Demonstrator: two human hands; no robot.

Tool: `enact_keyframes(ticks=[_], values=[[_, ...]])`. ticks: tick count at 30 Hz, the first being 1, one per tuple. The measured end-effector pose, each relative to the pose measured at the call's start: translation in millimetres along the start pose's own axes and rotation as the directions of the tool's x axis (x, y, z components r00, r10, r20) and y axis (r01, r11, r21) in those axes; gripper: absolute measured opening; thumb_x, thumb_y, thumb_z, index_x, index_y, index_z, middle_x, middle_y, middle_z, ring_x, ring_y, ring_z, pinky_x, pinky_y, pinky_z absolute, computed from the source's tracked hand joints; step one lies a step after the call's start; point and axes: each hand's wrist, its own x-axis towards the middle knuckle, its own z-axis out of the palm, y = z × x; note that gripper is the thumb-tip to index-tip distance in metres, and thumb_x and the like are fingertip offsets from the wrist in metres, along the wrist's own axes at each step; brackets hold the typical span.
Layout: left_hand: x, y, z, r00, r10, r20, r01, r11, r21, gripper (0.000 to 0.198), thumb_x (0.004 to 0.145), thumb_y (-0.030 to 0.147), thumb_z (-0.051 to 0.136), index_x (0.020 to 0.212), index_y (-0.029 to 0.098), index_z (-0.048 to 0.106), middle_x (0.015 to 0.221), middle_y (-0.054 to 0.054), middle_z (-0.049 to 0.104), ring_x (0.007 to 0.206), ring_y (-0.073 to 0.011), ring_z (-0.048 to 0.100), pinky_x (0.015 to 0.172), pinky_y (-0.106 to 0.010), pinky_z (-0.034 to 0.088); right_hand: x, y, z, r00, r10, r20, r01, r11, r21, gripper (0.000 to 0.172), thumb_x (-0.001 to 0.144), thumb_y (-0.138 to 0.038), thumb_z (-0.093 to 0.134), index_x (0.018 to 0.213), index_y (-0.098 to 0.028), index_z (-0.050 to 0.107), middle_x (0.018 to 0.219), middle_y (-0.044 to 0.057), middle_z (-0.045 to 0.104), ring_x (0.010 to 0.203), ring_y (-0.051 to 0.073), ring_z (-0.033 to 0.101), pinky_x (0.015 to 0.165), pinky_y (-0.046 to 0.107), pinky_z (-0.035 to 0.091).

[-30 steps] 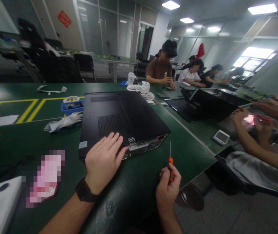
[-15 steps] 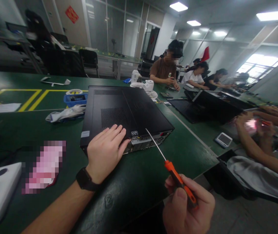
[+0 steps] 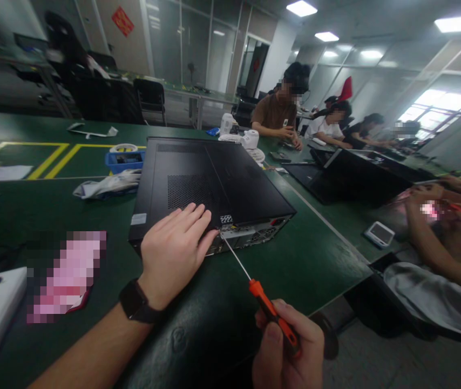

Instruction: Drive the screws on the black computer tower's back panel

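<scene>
A black computer case [image 3: 250, 183] lies flat on the green table [image 3: 295, 259], its back panel with ports and a fan grille turned toward me. My left hand [image 3: 176, 243] rests spread on the case's top near the back edge, its thumb at the rim. In my right hand [image 3: 287, 346] is a screwdriver [image 3: 273, 310] with an orange and black handle. Its long thin shaft points up and left, the tip at the back panel's upper edge beside my left thumb. Whether the tip sits in a screw is too small to tell.
Left of the case lie a pair of gloves [image 3: 109, 185], a blue tray [image 3: 123, 161] and a pixelated pink object [image 3: 70, 275]. White fans [image 3: 249, 141] stand behind it. At right are another opened black case [image 3: 368, 175], a small scale-like device [image 3: 379, 234] and a co-worker's arms [image 3: 436, 237].
The screwdriver in my right hand has moved left, its tip going from above the case's back edge to the panel near my left thumb. My left hand stays on the case.
</scene>
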Motion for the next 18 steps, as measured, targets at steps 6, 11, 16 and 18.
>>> enact_keyframes(ticks=[6,11,16,18], values=[[-0.1,-0.2,-0.8,1.0,0.004,-0.003,-0.004,1.0,0.005,0.031,0.101,0.032,0.067,0.125,0.014,0.075,0.132,-0.01,0.078,0.122,-0.0299,0.075,0.105,-0.048,0.061,1.3,-0.8,2.1,1.0,0.018,0.011,-0.018,0.999,0.027,0.023,0.105,-0.035,0.068,0.119,-0.017,0.068,0.1,0.007,0.074,0.065,0.014,0.072,0.059,0.028,0.063],[0.0,-0.1,-1.1,1.0,0.004,0.003,-0.004,1.0,0.007,0.031,0.101,0.032,0.067,0.125,0.015,0.075,0.133,-0.01,0.078,0.123,-0.0295,0.074,0.105,-0.047,0.06,1.3,-1.4,4.9,0.999,0.027,-0.022,-0.027,0.999,0.017,0.025,0.104,-0.036,0.068,0.12,-0.016,0.068,0.102,0.008,0.073,0.066,0.014,0.073,0.059,0.027,0.063],[0.4,1.0,-1.1,1.0,0.001,0.003,-0.001,1.0,0.005,0.03,0.101,0.032,0.067,0.124,0.015,0.075,0.132,-0.01,0.078,0.123,-0.0297,0.075,0.105,-0.048,0.061,2.4,-2.1,2.6,0.999,-0.034,0.02,0.035,0.999,-0.032,0.024,0.104,-0.034,0.067,0.122,-0.018,0.066,0.105,0.009,0.074,0.072,0.017,0.074,0.064,0.032,0.065],[0.2,1.1,-1.2,1.0,-0.003,0.009,0.003,1.0,0.001,0.03,0.101,0.032,0.066,0.124,0.015,0.075,0.132,-0.011,0.078,0.124,-0.03,0.074,0.105,-0.048,0.061,3.4,-1.8,-0.5,0.996,-0.06,0.059,0.064,0.996,-0.054,0.023,0.104,-0.033,0.067,0.123,-0.02,0.066,0.105,0.009,0.074,0.076,0.019,0.075,0.066,0.034,0.065]])
